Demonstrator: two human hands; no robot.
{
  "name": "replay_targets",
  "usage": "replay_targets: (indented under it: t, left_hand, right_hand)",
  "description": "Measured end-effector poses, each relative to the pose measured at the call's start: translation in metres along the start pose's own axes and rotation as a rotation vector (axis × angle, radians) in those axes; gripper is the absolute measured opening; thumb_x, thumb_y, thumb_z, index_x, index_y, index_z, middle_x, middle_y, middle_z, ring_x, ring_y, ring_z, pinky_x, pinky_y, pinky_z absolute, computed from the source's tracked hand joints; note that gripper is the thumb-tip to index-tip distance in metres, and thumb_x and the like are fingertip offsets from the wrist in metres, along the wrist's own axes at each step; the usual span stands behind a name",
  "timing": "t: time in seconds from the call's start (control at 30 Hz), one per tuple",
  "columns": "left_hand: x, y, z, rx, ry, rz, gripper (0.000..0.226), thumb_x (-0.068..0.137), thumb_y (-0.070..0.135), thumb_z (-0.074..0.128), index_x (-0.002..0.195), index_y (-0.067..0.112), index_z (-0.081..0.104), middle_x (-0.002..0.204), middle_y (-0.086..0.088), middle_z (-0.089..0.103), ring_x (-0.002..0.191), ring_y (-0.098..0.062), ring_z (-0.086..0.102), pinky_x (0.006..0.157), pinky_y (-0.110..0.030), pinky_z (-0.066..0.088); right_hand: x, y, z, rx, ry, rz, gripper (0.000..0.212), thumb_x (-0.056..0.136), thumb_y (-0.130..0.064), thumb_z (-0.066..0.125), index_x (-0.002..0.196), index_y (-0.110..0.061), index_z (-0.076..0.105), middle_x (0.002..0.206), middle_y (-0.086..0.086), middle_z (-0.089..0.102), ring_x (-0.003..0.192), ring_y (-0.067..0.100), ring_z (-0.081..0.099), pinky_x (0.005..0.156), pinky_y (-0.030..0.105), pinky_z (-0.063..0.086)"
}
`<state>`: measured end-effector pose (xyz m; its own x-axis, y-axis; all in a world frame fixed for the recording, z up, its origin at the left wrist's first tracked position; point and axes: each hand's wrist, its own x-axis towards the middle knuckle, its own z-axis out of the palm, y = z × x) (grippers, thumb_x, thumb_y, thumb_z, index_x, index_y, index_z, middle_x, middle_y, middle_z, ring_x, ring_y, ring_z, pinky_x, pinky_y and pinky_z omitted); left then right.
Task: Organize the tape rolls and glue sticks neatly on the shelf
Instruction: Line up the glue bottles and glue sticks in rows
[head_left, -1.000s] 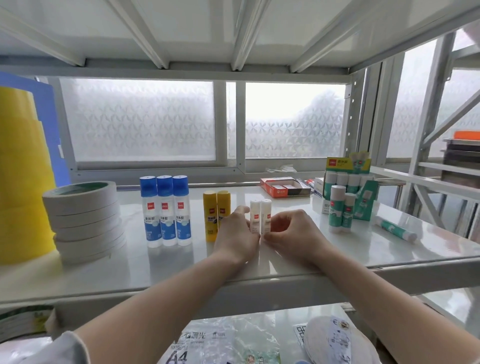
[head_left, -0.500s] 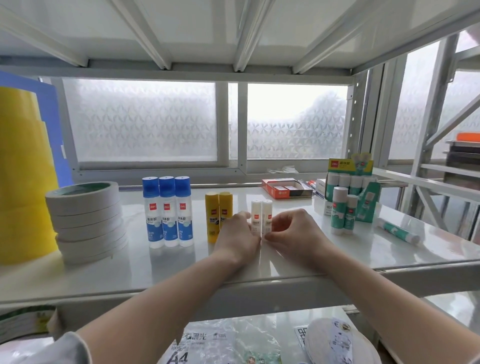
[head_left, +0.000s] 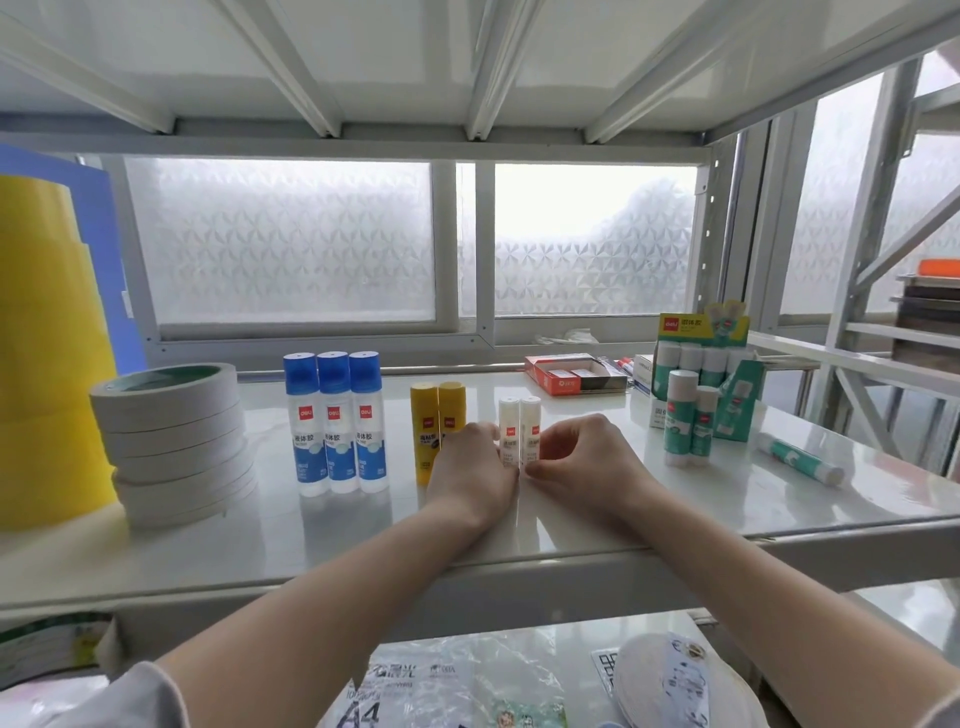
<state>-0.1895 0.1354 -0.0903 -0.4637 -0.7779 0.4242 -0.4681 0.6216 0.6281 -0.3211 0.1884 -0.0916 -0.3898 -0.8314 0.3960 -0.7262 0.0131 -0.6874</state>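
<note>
While both hands sit low on the shelf (head_left: 675, 525), they hold the two white glue sticks (head_left: 519, 431) standing up side by side in the middle. The left hand (head_left: 475, 473) curls its fingers against the left stick, and the right hand (head_left: 587, 462) pinches the right stick near its bottom. So both hands hold the white pair.

Not much has changed since a second ago. The hands were on the same two sticks then, and they are still there now. The sticks have not moved along the shelf. They look pressed together and straight. I think the person is just making the pair tidy, and this small step looks nearly done.

To the left, the two yellow glue sticks (head_left: 437, 426) stand together, just beside the left hand. Further left, three blue-capped glue bottles (head_left: 335, 421) stand in a neat row. The stack of white tape rolls (head_left: 171, 441) sits near the left end, next to tall yellow tape rolls (head_left: 47, 364).

On the right it is less tidy. Some green glue sticks (head_left: 688, 421) stand in front of their display box (head_left: 701, 364), and one green stick (head_left: 797, 460) lies on its side. I think those need sorting next
</note>
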Motion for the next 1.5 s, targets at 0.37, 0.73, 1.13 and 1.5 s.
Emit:
replay_targets:
  t: [0.37, 0.73, 1.13, 1.5]
  left_hand:
    - [-0.002, -0.001, 0.000, 0.008, -0.039, -0.010, 0.038, 0.089, 0.024, 0.063, 0.124, 0.013, 0.057, 0.118, -0.005, 0.065, 0.102, -0.020, 0.064, 0.079, -0.021, 0.050]
    - [-0.019, 0.001, -0.018, 0.033, -0.074, -0.046, 0.048, 0.088, 0.021, 0.064, 0.129, 0.003, 0.050, 0.120, -0.008, 0.061, 0.110, -0.020, 0.059, 0.089, -0.025, 0.047]
    - [-0.030, 0.060, -0.043, 0.111, -0.363, 0.190, 0.040, 0.078, 0.025, 0.075, 0.114, 0.010, 0.066, 0.110, -0.002, 0.070, 0.095, -0.011, 0.066, 0.086, -0.025, 0.054]
    - [0.063, 0.153, 0.019, 0.376, -0.345, 0.487, 0.082, 0.073, 0.046, 0.074, 0.141, 0.017, 0.038, 0.143, -0.004, 0.046, 0.131, -0.023, 0.042, 0.108, -0.037, 0.035]
  right_hand:
    - [-0.003, -0.004, -0.001, 0.027, -0.004, 0.031, 0.014, 0.070, -0.016, 0.079, 0.080, -0.008, 0.075, 0.081, 0.009, 0.073, 0.066, 0.010, 0.059, 0.066, 0.028, 0.051]
    - [-0.019, -0.011, -0.024, -0.103, -0.044, 0.073, 0.045, 0.070, -0.023, 0.082, 0.109, -0.005, 0.068, 0.091, 0.002, 0.070, 0.087, 0.014, 0.065, 0.080, 0.021, 0.049]
    - [-0.048, -0.033, -0.141, -0.467, -0.320, 0.155, 0.046, 0.075, -0.027, 0.078, 0.115, -0.009, 0.064, 0.110, 0.003, 0.067, 0.099, 0.017, 0.063, 0.093, 0.030, 0.051]
    - [0.005, 0.027, -0.227, -0.588, -0.111, 0.353, 0.032, 0.078, -0.028, 0.075, 0.099, -0.004, 0.069, 0.099, 0.013, 0.069, 0.083, 0.019, 0.063, 0.066, 0.025, 0.053]
